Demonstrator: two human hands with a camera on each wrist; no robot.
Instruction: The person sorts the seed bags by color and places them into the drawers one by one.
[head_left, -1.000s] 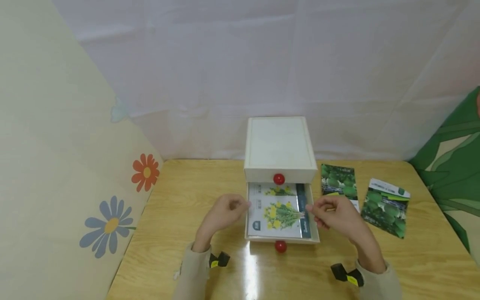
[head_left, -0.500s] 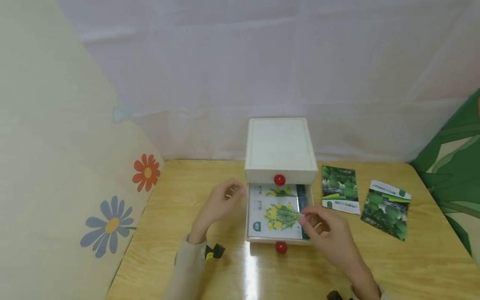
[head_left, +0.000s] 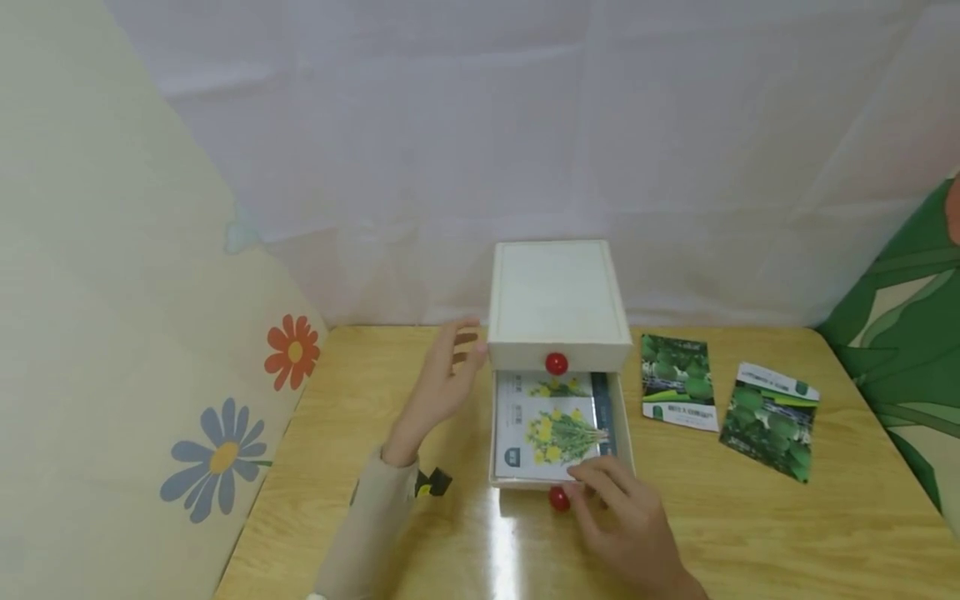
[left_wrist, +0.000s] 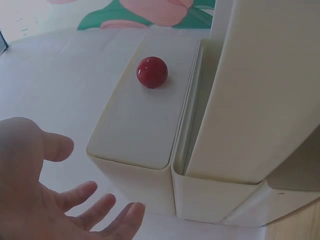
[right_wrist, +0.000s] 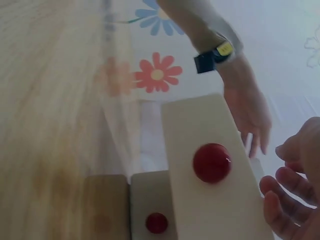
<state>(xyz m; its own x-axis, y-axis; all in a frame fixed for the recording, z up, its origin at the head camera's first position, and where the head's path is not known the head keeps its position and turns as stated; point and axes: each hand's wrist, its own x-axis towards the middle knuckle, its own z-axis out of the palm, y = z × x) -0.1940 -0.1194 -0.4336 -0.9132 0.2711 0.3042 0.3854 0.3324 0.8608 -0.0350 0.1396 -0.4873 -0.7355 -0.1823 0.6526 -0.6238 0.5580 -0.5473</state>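
Here on the wood-grained counter (head_left: 832, 542) stands a cream-white two-drawer box (head_left: 551, 292), its upper drawer pushed in and its lower drawer (head_left: 525, 484) pulled well out. Inside that lower drawer lie the packets: a flat, glossy white packet with yellow flowers on green stems (head_left: 551, 437) at the front, and a matching yellow-flowered packet (head_left: 557, 385) partly showing behind it, under the upper drawer's front.

The left hand (head_left: 441, 383) is up beside the box's left side, its grip spread loosely, fingers apart, nothing in it; the left wrist view shows a gap between fingers and box. Over to the right hand (head_left: 628, 510), at the drawer's front edge, right by the round, shiny red lower knob (head_left: 559, 498)! Its grip is slack, fingers lightly bent, thumb and fingertips parted, holding nothing; whether a fingertip touches the edge, I cannot tell.

Up top, a matching red upper knob (head_left: 557, 363). Out to the right of the box, two dark green leaf-printed packets lie flat: the nearer-to-box one (head_left: 678, 379), and just beside it a slanted one (head_left: 772, 423).
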